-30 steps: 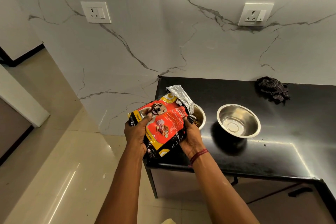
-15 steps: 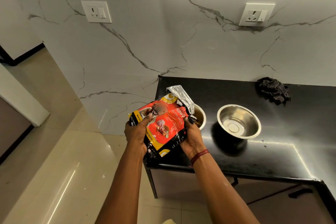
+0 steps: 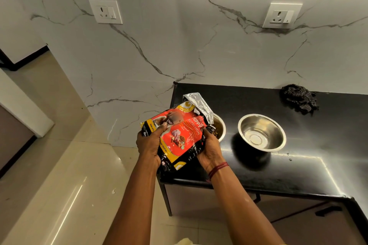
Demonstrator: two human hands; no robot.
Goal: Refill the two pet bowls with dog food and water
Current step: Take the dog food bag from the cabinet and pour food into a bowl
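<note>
Hands are gripping the dog food bag [image 3: 180, 135] — left hand [image 3: 149, 144] and right hand [image 3: 210, 148] each curled round a side — its torn mouth tilting over the kibble bowl [image 3: 219, 127] on the table [image 3: 298, 169].

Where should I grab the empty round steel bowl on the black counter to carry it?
Pinch the flared rim of the empty round steel bowl on its near right side, from above: it stands upright, open-topped, and the red dog-food bag is held to its left.
</note>
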